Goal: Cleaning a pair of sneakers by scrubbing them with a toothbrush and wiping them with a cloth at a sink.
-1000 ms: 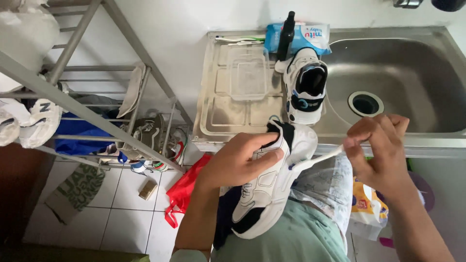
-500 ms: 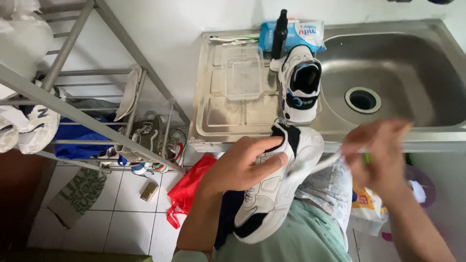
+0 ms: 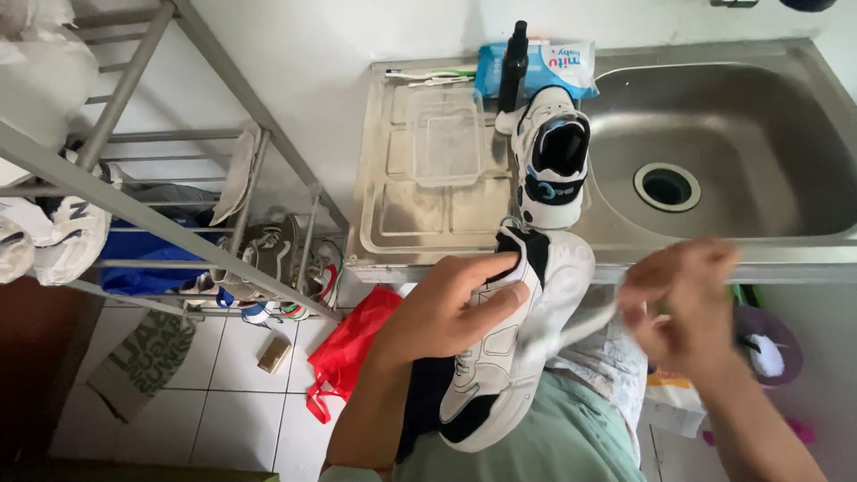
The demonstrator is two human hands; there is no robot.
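My left hand point(image 3: 444, 308) grips a white sneaker with black trim point(image 3: 509, 357), held toe-down in front of my body, just below the sink's front edge. My right hand point(image 3: 683, 299) is blurred with motion and holds a thin white toothbrush point(image 3: 585, 321) whose head touches the sneaker's side near the heel. The matching second sneaker point(image 3: 552, 156) stands on the steel drainboard point(image 3: 402, 205), heel toward me.
A steel sink point(image 3: 786, 178) with a drain hole fills the right. A clear plastic tray point(image 3: 444, 134), a black bottle point(image 3: 511, 67) and a blue wipes pack point(image 3: 558, 62) sit on the drainboard. A metal rack point(image 3: 170, 214) with shoes stands left; a red bag point(image 3: 344, 353) lies on the tiled floor.
My right hand has moved down and left with the brush, scrubbing along the sneaker's side. The left hand has kept its grip, and the shoe has tilted slightly.
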